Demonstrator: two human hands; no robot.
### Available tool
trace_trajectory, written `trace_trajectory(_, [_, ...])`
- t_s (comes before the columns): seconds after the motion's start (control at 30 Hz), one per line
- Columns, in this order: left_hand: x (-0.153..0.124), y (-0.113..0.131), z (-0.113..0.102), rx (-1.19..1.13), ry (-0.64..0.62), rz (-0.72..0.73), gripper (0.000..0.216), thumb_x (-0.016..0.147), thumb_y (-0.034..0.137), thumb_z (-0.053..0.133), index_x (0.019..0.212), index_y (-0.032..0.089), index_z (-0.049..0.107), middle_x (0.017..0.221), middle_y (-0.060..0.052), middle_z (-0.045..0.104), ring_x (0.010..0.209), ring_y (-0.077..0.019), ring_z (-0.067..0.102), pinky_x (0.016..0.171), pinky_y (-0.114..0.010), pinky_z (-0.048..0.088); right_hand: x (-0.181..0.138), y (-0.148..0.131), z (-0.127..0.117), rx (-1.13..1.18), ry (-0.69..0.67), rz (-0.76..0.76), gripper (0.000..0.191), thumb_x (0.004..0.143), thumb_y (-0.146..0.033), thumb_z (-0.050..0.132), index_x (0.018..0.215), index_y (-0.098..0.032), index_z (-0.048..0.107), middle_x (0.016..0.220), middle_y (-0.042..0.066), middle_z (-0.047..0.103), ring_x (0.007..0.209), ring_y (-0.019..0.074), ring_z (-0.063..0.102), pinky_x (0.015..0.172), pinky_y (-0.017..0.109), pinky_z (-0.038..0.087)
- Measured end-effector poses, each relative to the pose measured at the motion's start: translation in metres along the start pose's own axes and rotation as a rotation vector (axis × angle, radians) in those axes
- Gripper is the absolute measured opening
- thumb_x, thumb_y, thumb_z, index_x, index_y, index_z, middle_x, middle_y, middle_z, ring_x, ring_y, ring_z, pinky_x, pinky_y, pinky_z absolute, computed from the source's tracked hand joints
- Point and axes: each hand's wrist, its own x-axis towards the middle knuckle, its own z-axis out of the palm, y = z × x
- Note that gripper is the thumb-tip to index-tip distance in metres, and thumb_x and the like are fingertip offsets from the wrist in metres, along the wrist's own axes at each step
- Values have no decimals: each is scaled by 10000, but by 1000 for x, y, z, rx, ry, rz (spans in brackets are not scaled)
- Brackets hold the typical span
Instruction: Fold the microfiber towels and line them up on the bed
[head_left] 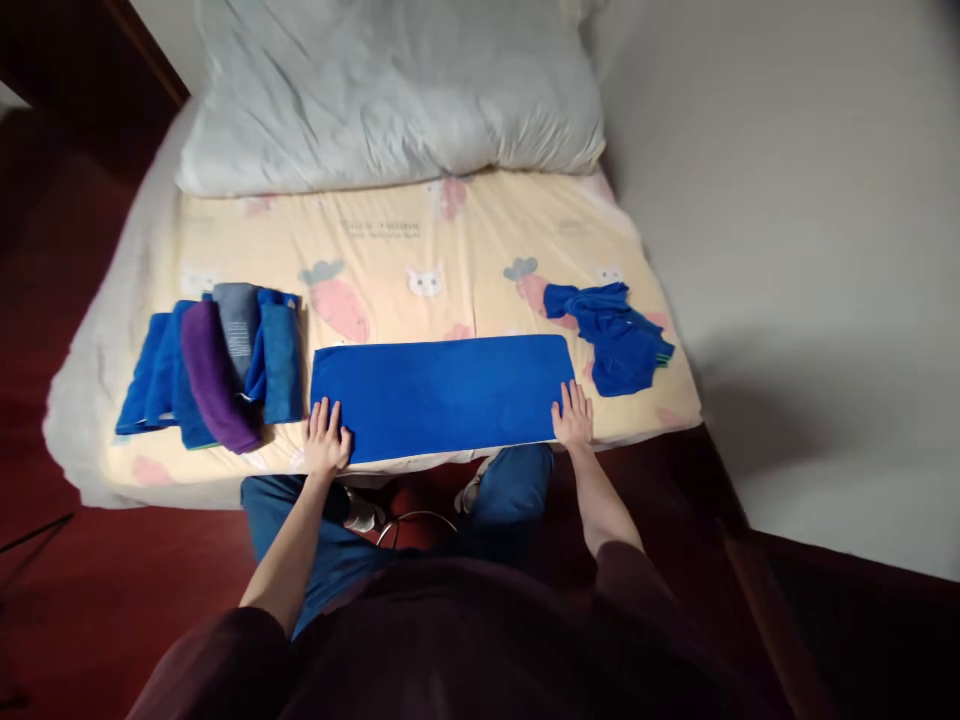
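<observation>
A blue towel (442, 395) lies flat as a long rectangle along the near edge of the bed. My left hand (325, 438) rests on its near left corner, fingers spread. At the opposite end my right hand (574, 415) lies on the right edge, fingers stretched out and palm down. To the left sits a group of folded and rolled towels: a purple one (214, 375), a grey one (238, 325) and several blue ones (154, 375). Right of the flat towel is a crumpled blue cloth (619, 335).
The bed is covered by a cream sheet (465, 260) with carrot and cat prints. A large pale pillow or folded quilt (390, 100) lies across its far side. A pale wall (810, 250) borders the bed on the right. Dark red floor (45, 590) shows at the lower left.
</observation>
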Motion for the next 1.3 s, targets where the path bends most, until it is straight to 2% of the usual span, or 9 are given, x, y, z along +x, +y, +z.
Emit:
trace_trajectory(0.1, [-3, 6, -17, -47, 23, 18, 660, 931, 339, 409, 1569, 172, 418, 1661, -151, 332, 1576, -307, 211, 1268, -552, 174, -11, -31, -13, 106, 55, 80, 636, 1008, -351, 247, 1582, -116, 389, 1673, 156, 311, 1567, 296, 232, 1250, 618, 152])
trace_trajectory(0.17, [-19, 5, -30, -62, 62, 27, 636, 938, 335, 399, 1552, 170, 437, 1662, -147, 330, 1581, -312, 193, 1268, -560, 194, -39, -61, -18, 228, 175, 103, 636, 1013, -392, 252, 1548, -101, 434, 1656, 179, 337, 1558, 325, 257, 1232, 640, 192])
trace_trajectory(0.3, [-100, -17, -43, -59, 142, -39, 594, 932, 331, 419, 1515, 228, 475, 1659, -108, 333, 1538, -305, 309, 1253, -515, 295, -143, -121, -8, 607, 352, 185, 604, 1018, -462, 272, 1395, -117, 595, 1478, 216, 560, 1396, 318, 517, 1150, 530, 415])
trace_trajectory(0.4, [-171, -36, -43, -35, 144, -179, 540, 922, 351, 429, 1438, 256, 556, 1598, -123, 422, 1509, -338, 357, 1238, -550, 316, -212, -150, -3, 856, 256, 200, 490, 1001, -482, 359, 1137, -185, 725, 1184, 179, 733, 1121, 318, 696, 1040, 496, 518])
trace_trajectory(0.47, [-198, -41, -44, -17, 125, -238, 518, 921, 365, 422, 1384, 218, 602, 1586, -162, 433, 1520, -356, 331, 1236, -571, 301, -234, -161, -7, 1000, 180, 243, 442, 985, -500, 418, 1059, -203, 736, 1095, 153, 760, 962, 301, 737, 958, 475, 563])
trace_trajectory(0.63, [-197, -29, -48, 22, 70, -278, 480, 901, 354, 461, 1308, 196, 660, 1581, -170, 451, 1516, -363, 322, 1209, -604, 289, -216, -179, -11, 1434, -74, 381, 483, 847, -573, 643, 1078, -155, 715, 954, 132, 777, 658, 223, 709, 754, 414, 615])
trace_trajectory(0.87, [-195, -26, -45, 81, 52, -290, 467, 898, 312, 492, 1314, 185, 664, 1590, -159, 445, 1521, -342, 311, 1214, -585, 280, -180, -208, 4, 2000, -260, 735, 330, 685, -357, 852, 902, -160, 701, 941, 86, 786, 691, 146, 702, 759, 308, 608])
trace_trajectory(1.07, [-195, -27, -44, 179, -3, -280, 465, 917, 296, 476, 1320, 152, 658, 1605, -167, 418, 1534, -334, 286, 1235, -551, 272, -172, -232, 8, 2156, -265, 797, 292, 725, -275, 831, 960, -190, 681, 899, 32, 777, 730, 134, 713, 746, 262, 593])
trace_trajectory(1.3, [-190, -15, -47, 229, -62, -302, 478, 896, 276, 504, 1327, 135, 656, 1623, -200, 371, 1545, -368, 253, 1229, -602, 259, -168, -237, 6, 2229, -316, 845, 151, 830, -262, 748, 933, -224, 644, 841, -23, 741, 700, 101, 692, 718, 224, 574])
